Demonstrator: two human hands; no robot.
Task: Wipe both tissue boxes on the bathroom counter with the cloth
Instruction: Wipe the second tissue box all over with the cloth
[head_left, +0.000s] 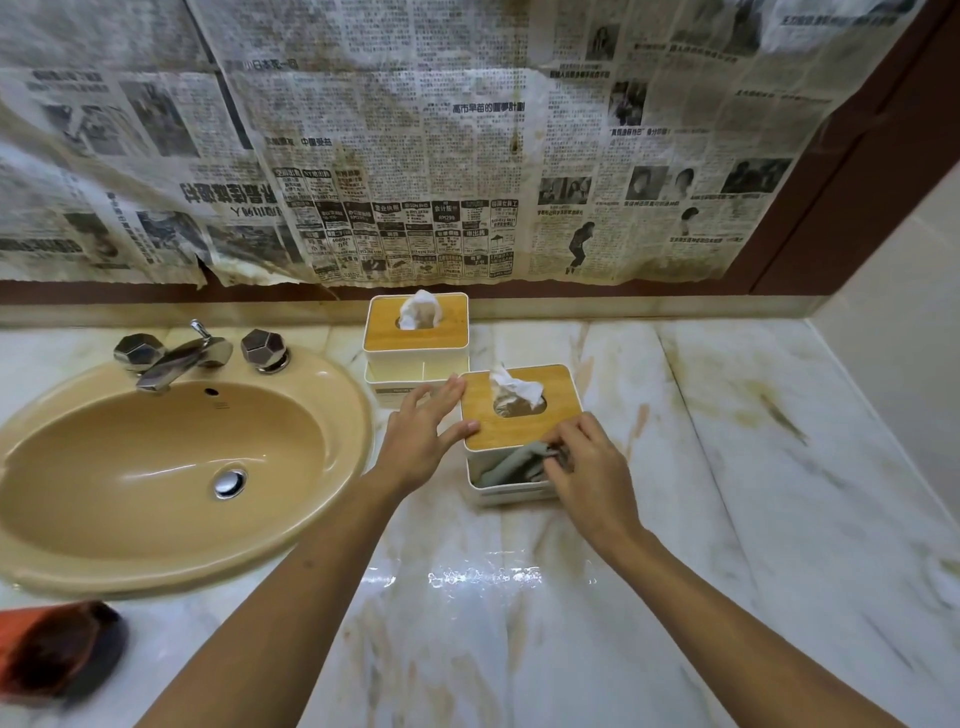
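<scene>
Evidently my left hand (423, 434) lay flat-fingered against the near tissue box (488, 427) to steady it while my right hand (589, 467) pinched the cloth (509, 463) against its front.

Back wall is covered with stained newspaper sheets (415, 156). Beige sink (130, 483) and chrome tap (176, 361) are set into veined marble counter (727, 441) at left. Light glare is seen at counter front.

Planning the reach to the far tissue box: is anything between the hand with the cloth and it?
Yes. The near tissue box stands between the right hand, which grips the cloth, and the far tissue box. The left hand rests against the near box's left edge.
</scene>
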